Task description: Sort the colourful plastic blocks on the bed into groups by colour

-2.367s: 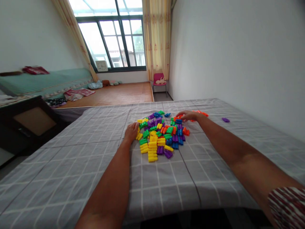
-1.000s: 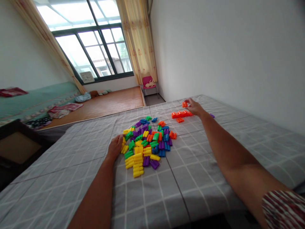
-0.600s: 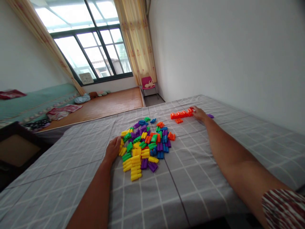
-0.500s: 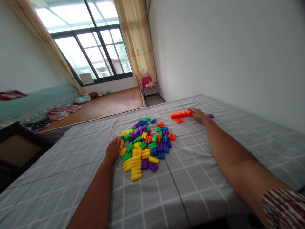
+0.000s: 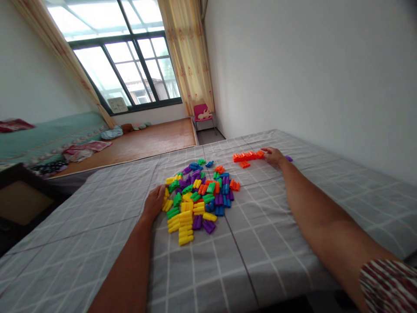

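A heap of coloured plastic toy blocks [image 5: 195,198] in yellow, green, purple, blue and orange lies on the grey checked bedspread [image 5: 208,269]. My left hand [image 5: 154,201] rests along the heap's left edge, its fingers extended beside the yellow blocks [image 5: 167,205]. Farther off to the right, a row of orange blocks [image 5: 244,156] stands apart from the heap. At its right end, my right hand [image 5: 274,157] pinches the end orange block [image 5: 259,154] between thumb and fingers. One loose orange block [image 5: 244,164] lies just in front of the row.
Partly behind my right wrist lies a purple block [image 5: 288,158]. A white wall [image 5: 309,74] borders the bed on the right. Beyond the bed are a brown mat-covered platform [image 5: 156,141], a pink chair [image 5: 201,111] and a window. A dark cabinet [image 5: 24,200] stands at the left.
My right hand has shifted slightly to the right, uncovering more of the row's end block. My left hand stays beside the heap.
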Demonstrator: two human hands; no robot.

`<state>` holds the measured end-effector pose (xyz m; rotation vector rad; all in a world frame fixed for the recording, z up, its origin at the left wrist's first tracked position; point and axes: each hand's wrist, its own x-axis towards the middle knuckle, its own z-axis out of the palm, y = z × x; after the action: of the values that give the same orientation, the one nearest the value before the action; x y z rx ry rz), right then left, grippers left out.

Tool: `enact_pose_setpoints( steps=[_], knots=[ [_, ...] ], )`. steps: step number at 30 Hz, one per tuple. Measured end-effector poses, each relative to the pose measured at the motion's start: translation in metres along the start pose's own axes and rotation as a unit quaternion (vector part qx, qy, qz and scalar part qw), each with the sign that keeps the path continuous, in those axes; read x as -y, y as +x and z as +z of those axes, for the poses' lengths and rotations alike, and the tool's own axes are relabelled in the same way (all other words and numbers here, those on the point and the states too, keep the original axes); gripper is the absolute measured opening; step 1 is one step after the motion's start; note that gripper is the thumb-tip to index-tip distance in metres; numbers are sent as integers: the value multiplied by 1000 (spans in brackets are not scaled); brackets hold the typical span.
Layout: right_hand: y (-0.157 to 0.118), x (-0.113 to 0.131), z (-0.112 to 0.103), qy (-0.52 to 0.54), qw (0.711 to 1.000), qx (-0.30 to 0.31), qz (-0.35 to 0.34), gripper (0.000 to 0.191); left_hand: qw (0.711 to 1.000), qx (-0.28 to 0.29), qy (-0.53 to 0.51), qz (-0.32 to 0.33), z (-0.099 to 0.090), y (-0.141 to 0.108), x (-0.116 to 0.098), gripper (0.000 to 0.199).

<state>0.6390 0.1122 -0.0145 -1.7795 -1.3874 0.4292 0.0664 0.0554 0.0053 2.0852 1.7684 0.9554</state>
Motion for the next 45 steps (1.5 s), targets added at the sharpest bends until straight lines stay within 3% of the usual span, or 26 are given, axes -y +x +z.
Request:
enact_pose_setpoints(
  steps=[9,15,20,22,27,30,32,35,39,42,45],
  knots=[
    [3,-4,7,-44,995,-56,-71,33,1000,2,-3,2,0,1,1,56],
    [-1,2,8,-83,993,-44,-68,33,1000,-3,8,6,0,0,0,56],
    [1,37,9,-115,977,-127,-127,37,1000,-11,16,8,2,0,2,53],
    [-5,65,22,-88,975,-92,-181,34,1000,-14,19,7,3,1,2,53],
    [-48,129,89,-82,945,134,-288,41,1000,-8,24,9,4,1,4,53],
    [-73,143,122,-118,923,153,-333,39,1000,-9,23,8,4,0,4,53],
    [-80,146,128,-125,918,142,-349,30,1000,-10,22,8,4,0,4,53],
    [-74,147,113,-98,924,138,-343,27,1000,-9,20,9,3,-1,5,54],
    [-42,135,54,-45,940,148,-304,37,1000,-5,14,3,3,0,5,55],
    [-18,110,8,-57,947,202,-245,36,1000,1,15,1,3,1,6,56],
    [-11,86,-13,-99,941,266,-186,35,1000,0,19,3,3,1,5,55]
  ],
)
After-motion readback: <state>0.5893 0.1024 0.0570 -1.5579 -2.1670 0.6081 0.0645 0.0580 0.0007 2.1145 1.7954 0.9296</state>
